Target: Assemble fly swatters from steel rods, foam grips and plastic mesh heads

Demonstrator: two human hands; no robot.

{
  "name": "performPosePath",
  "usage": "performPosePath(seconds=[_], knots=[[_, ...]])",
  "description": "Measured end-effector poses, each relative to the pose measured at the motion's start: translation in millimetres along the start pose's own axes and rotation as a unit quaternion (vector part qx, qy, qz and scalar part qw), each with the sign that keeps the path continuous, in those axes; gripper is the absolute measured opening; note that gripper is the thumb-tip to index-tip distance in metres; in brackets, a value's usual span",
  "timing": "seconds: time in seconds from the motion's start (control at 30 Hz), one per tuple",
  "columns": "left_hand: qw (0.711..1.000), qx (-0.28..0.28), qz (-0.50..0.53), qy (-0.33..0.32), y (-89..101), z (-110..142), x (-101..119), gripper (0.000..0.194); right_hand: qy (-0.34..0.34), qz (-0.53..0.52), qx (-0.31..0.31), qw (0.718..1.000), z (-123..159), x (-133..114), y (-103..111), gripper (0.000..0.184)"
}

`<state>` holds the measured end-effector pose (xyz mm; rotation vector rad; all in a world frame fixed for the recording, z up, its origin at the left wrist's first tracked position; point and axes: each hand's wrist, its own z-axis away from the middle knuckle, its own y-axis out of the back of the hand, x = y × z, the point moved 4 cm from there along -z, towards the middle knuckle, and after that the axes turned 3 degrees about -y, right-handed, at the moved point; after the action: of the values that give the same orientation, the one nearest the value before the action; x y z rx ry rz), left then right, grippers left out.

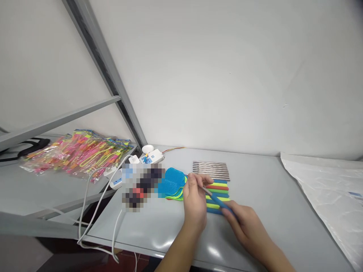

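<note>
My left hand point(195, 200) is closed around a thin metal rod point(206, 190). One end of the rod meets a blue plastic handle point(219, 202), which my right hand point(245, 221) grips from the other side. Beneath and behind my hands lies a row of coloured handles point(219, 187) in blue, yellow, red and green. Farther back, several metal rods point(211, 170) lie side by side. To the left of my left hand is a stack of perforated fly swatter heads point(173, 179), blue on top with yellow-green below, partly hidden by that hand.
Left of the swatter heads, a dark object with a red part point(143, 189) is blurred out. Behind it sit white power strips point(153, 156) with a white cable point(85, 215) hanging down. Bagged colourful items point(82, 153) cover the left shelf. A white plastic sheet point(326, 189) lies on the right.
</note>
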<state>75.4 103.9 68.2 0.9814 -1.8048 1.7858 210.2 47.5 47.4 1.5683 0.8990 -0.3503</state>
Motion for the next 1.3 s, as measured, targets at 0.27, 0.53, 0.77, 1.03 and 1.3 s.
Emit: performPosePath(seconds=[0.27,0.53,0.77,1.03,1.3], knots=[[0.998,0.05,0.027,0.025,12.3,14,5,0.042,-0.134,-0.21,-0.065,0.966,-1,-17,-19,0.038],[0.998,0.032,0.041,0.045,25.2,20,11,0.042,-0.299,-0.598,-0.227,0.708,8,-27,-50,0.037],[0.996,-0.006,-0.045,0.072,54.3,28,15,0.042,-0.23,-0.441,-0.186,0.847,10,-30,-47,0.039],[0.97,-0.071,-0.224,0.069,78.7,36,17,0.035,0.025,-0.027,0.031,0.999,12,-9,-38,0.022],[0.894,-0.031,-0.439,-0.08,93.7,19,40,0.02,-0.011,-0.042,0.13,0.991,24,15,-19,0.023]])
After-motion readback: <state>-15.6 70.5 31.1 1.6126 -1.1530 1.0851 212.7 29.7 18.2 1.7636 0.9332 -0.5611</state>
